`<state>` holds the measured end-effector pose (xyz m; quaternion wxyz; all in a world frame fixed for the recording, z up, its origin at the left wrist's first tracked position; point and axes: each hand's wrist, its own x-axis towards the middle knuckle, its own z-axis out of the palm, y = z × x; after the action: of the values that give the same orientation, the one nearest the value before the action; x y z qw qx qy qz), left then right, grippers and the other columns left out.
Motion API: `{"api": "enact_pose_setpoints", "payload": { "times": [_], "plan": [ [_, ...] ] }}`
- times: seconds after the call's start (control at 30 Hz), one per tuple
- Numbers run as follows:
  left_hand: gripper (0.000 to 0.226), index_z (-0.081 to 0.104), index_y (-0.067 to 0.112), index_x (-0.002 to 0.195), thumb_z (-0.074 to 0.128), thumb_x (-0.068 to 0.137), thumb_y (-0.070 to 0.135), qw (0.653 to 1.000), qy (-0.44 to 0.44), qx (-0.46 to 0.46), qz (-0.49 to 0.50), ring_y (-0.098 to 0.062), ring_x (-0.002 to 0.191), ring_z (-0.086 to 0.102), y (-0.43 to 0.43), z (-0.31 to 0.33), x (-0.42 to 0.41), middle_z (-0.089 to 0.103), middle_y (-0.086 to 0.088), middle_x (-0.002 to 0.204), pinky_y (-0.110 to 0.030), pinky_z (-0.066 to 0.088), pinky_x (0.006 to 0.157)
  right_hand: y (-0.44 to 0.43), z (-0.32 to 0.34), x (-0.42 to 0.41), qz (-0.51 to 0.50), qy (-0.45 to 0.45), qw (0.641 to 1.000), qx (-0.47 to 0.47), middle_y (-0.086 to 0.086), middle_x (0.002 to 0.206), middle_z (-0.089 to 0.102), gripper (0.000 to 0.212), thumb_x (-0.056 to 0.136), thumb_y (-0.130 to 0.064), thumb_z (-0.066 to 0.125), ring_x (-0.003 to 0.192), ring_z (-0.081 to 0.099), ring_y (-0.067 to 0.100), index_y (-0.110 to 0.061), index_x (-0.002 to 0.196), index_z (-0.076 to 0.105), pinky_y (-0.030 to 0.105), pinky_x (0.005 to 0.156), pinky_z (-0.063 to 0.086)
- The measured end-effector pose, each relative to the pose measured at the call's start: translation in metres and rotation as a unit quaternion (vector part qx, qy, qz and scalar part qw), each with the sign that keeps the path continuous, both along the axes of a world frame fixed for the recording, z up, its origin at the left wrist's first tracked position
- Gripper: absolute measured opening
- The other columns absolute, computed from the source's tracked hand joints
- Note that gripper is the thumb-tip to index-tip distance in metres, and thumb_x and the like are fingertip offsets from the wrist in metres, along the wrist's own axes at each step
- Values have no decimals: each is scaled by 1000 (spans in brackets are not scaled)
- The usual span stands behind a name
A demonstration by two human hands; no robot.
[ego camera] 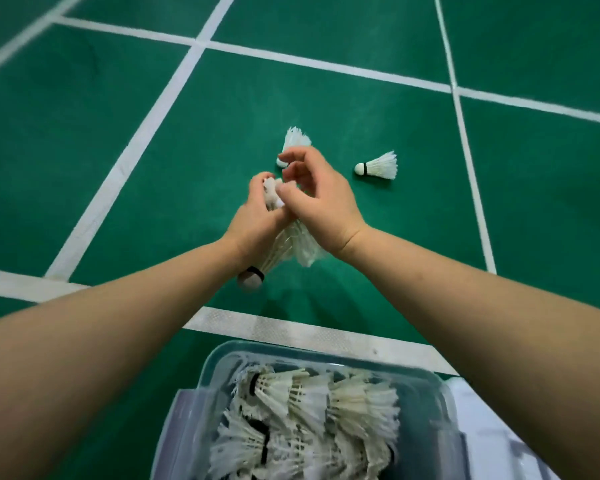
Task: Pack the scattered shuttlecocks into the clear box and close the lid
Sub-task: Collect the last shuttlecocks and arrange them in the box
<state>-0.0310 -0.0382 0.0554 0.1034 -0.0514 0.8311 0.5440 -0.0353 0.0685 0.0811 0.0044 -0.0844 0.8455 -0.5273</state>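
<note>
My left hand (pixel 253 220) grips a bunch of white feather shuttlecocks (pixel 284 247); one cork with a black band (pixel 250 279) sticks out below my wrist. My right hand (pixel 321 202) is curled over the same bunch, its thumb and fingers pinching at the top. Just beyond my right fingers another shuttlecock (pixel 294 140) lies on the green floor, partly hidden. A third shuttlecock (pixel 378 166) lies alone to the right. The clear box (pixel 222 362) stands open at the bottom of the view, holding several shuttlecocks.
The floor is a green badminton court (pixel 84 133) with white lines (pixel 146 133) crossing it. A pale flat piece (pixel 489 431), possibly the lid, lies to the right of the box, largely hidden by my right forearm.
</note>
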Motion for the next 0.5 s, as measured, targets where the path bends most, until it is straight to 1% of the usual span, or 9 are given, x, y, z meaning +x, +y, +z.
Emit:
{"api": "enact_pose_setpoints", "payload": {
  "times": [0.07,0.1,0.17,0.23,0.27,0.33,0.4,0.43,0.5],
  "plan": [
    [80,30,25,126,54,57,55,999,-6,35,1,-24,89,60,4,17,27,58,-6,100,-35,49,75,4,20,30,-11,9,1000,20,2,98,60,45,71,-31,50,90,57,16,-17,113,57,24,87,43],
    [77,30,26,125,55,57,54,999,-10,41,-2,-25,89,59,6,26,40,58,-5,98,-35,48,76,6,31,45,-22,8,999,22,1,97,60,44,71,-30,50,89,56,16,-17,113,56,24,87,43],
    [65,29,24,126,58,72,47,999,-10,32,-13,-24,85,56,9,45,65,56,-3,95,-31,42,71,10,52,75,-39,7,999,27,1,99,59,41,74,-28,52,92,56,16,-17,114,56,25,88,42],
    [55,27,22,130,55,86,39,1000,-6,9,-22,-24,83,54,9,63,91,54,-4,97,-29,38,70,14,68,105,-45,13,997,53,3,106,59,35,83,-23,56,100,55,16,-16,117,54,26,91,41],
    [55,26,23,130,54,86,40,1000,0,7,-26,-24,84,55,7,71,103,55,-4,99,-29,38,70,16,74,118,-49,17,996,67,4,111,59,33,87,-22,57,104,55,16,-15,119,54,26,92,40],
    [66,27,23,130,55,74,47,1000,11,23,-11,-24,87,55,3,82,120,54,-4,102,-30,38,72,19,82,139,-63,17,995,80,3,118,57,34,92,-27,53,109,53,14,-16,124,52,27,94,39],
    [73,27,22,131,50,65,44,999,12,44,20,-25,92,53,-6,93,156,52,-6,106,-29,37,76,21,89,176,-73,-1,993,90,3,126,52,38,94,-34,49,116,50,14,-16,128,48,30,98,39],
    [72,27,21,132,51,67,43,998,11,50,27,-25,94,52,-7,93,162,51,-7,108,-29,36,77,24,88,181,-82,-20,992,92,4,130,49,41,94,-36,48,119,48,15,-16,130,46,32,100,38],
    [64,26,20,133,56,79,37,998,4,42,37,-26,95,51,-9,93,192,49,-7,110,-30,36,78,27,85,207,-83,-57,991,88,4,136,44,46,95,-41,46,124,44,16,-17,134,42,32,102,36]
  ]
}}
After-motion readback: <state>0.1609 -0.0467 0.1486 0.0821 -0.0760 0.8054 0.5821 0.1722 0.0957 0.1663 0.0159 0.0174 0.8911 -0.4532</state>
